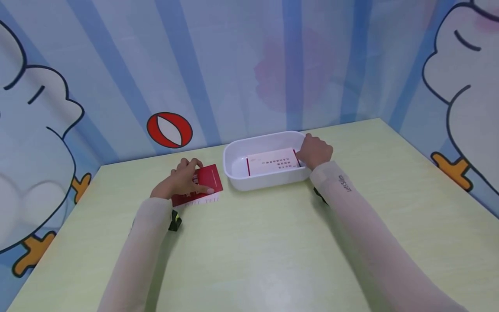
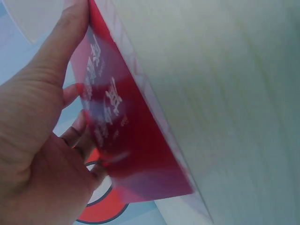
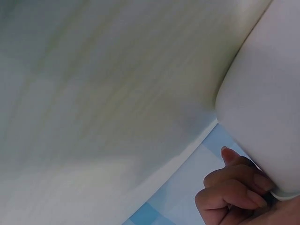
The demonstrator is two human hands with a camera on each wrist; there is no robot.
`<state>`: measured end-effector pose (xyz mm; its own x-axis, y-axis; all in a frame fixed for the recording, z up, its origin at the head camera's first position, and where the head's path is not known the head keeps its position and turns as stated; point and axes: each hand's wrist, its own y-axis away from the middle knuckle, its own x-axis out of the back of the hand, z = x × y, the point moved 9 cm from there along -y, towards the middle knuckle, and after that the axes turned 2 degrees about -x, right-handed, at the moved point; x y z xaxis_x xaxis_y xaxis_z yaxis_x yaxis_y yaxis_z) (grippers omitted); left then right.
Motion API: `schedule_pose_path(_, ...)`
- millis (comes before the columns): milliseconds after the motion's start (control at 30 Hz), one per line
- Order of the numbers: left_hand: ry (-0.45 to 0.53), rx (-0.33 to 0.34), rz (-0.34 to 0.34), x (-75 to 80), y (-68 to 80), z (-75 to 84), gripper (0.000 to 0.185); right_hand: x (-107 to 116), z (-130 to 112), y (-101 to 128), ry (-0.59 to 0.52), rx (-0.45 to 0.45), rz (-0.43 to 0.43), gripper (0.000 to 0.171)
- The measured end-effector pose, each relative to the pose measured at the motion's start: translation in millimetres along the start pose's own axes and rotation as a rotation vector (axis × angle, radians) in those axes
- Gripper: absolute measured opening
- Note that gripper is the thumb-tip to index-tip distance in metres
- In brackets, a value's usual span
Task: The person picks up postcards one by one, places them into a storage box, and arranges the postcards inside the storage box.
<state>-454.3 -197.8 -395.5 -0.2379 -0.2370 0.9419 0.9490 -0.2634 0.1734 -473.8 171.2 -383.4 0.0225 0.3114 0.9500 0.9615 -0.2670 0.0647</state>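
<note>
My left hand [image 1: 183,178] spans a flat red packet [image 1: 210,177] with white lettering, thumb at its near edge and fingers at the far edge. A white strip shows along the packet's near side. In the left wrist view the red packet [image 2: 136,140] lies close over the tabletop, its lettered face beside the thumb. To its right stands a white plastic tray [image 1: 265,181] with rounded corners. Gripping the tray's right end is my right hand [image 1: 315,151]; the right wrist view shows its curled fingers [image 3: 232,187] at the rim. Inside the tray lies a white card [image 1: 269,162] with red ends and small print.
The pale wooden table [image 1: 249,251] ends at a blue-striped backdrop [image 1: 234,73] behind the tray. Printed on the backdrop are a red and white ball [image 1: 169,130] and large white cartoon figures at both sides.
</note>
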Motion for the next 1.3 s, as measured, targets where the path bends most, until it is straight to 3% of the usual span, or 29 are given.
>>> schedule_pose_path(133, -0.017, -0.026, 0.009, 1.1, -1.3, 0.9, 0.086, 0, 0, 1, 0.003, 0.004, -0.003, 0.05)
schedule_pose_path(400, -0.012, -0.128, 0.13, 13.1, -2.4, 7.8, 0.039, 0, -1, 3, -0.002, 0.006, -0.006, 0.05)
schedule_pose_path(667, 0.036, -0.122, 0.179, 27.6, -3.5, 6.9, 0.055, 1, -3, 1, 0.003, 0.011, 0.006, 0.049)
schedule_pose_path(1000, 0.113, -0.101, 0.232, 38.8, -3.8, 1.3, 0.048, 2, -7, 2, -0.002, 0.018, 0.006, 0.048)
schedule_pose_path(1300, 0.154, -0.139, 0.317, 51.2, -3.2, 10.5, 0.054, 2, -8, 2, 0.002, 0.017, 0.013, 0.048)
